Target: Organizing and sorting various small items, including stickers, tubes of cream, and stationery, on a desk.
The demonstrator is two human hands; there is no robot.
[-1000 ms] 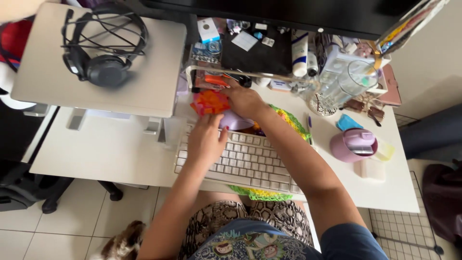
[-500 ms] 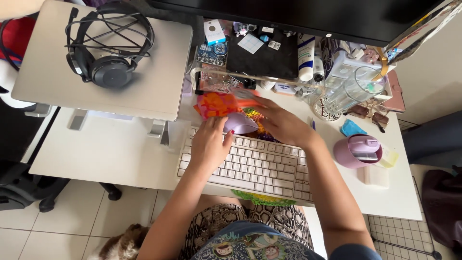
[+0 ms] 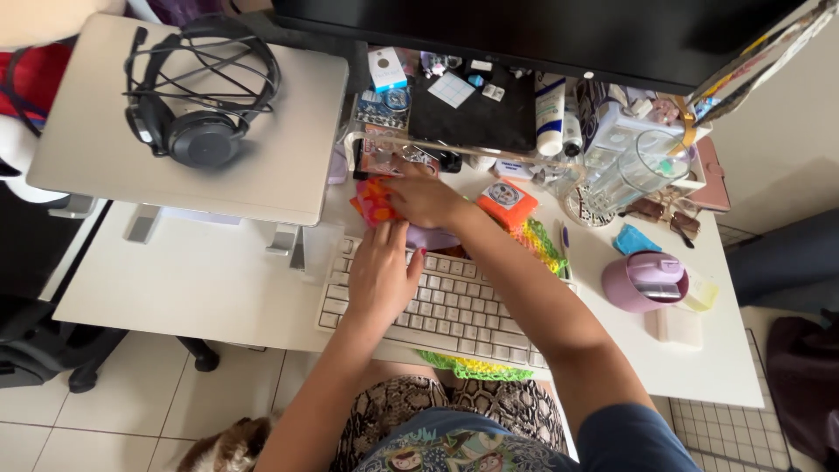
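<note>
My left hand lies flat on the upper left keys of a white keyboard, fingers toward a lilac object behind it. My right hand reaches across to the left and rests on an orange-and-pink soft item by a clear stand; whether it grips the item I cannot tell. An orange pouch with a round patch lies to the right of that hand on a green-yellow crocheted mat.
A closed laptop on a stand carries black headphones at left. Behind are a dark monitor, tubes, small boxes and a glass jug. A lilac cup stands at right. A small dog sits below the desk.
My right hand swung right half a second ago, then came back left onto the orange-and-pink item. The orange pouch now lies exposed on the mat. My left hand stayed on the keyboard.
</note>
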